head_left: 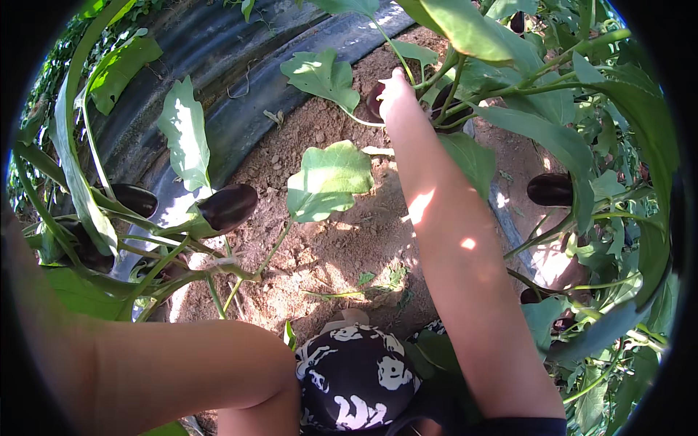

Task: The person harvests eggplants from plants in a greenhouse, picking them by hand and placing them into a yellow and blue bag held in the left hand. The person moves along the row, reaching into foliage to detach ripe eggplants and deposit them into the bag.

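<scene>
My right hand [397, 91] reaches to the upper middle, beside a dark purple eggplant [374, 102] and touching or very near the green stems of an eggplant plant [450, 65]. Its fingers are partly hidden, so its grip is unclear. My bent left arm [185, 359] crosses the lower left, and the left hand is out of view. On the left, a glossy eggplant [232, 208] hangs over the soil, with another eggplant [133, 200] farther left. A large leaf [330, 182] stands between the two plants.
Black plastic sheeting [218, 71] curves along the upper left of the brown soil [349, 248]. Dense leaves and stems fill the right side, where an eggplant [549, 189] hangs. Black-and-white patterned cloth [354, 376] covers my knee at the bottom.
</scene>
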Demonstrator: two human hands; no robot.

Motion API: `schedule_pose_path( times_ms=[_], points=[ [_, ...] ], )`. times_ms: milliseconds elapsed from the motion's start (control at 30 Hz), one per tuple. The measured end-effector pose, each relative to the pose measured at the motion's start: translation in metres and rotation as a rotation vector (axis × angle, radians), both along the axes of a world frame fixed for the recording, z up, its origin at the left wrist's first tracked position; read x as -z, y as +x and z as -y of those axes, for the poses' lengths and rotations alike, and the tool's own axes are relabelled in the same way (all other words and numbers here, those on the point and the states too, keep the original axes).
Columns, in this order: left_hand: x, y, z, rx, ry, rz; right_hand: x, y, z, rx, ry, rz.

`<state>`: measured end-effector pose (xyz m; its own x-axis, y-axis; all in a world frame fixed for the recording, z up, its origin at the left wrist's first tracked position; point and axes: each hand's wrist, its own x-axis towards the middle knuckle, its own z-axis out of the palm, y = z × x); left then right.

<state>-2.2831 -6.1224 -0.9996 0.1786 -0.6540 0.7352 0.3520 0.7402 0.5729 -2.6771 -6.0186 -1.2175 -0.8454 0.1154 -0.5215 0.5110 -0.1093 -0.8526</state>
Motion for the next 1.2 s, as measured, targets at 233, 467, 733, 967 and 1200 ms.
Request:
schedule_pose_path(
  times_ms=[233,467,733,967,1200],
  points=[
    [0.022,-0.143,-0.011,0.32,0.167,-0.185,-0.018,0.071,-0.028,-0.239,0.194,-0.165],
    [0.184,-0.177,-0.033,0.586,-0.328,1.367,-0.03,0.106,-0.075,-0.474,-0.189,-0.181],
    [0.149,-0.157,-0.103,0.841,0.204,1.123,-0.108,0.13,-0.091,-0.476,0.171,-0.404],
    [0.028,-0.158,-0.117,0.714,0.284,0.417,-0.264,0.144,-0.105,-0.898,-0.12,-0.848],
    [0.097,-0.142,-0.109,1.019,0.913,0.252,-0.211,0.048,-0.154,-0.827,1.362,-0.962]
  ],
)
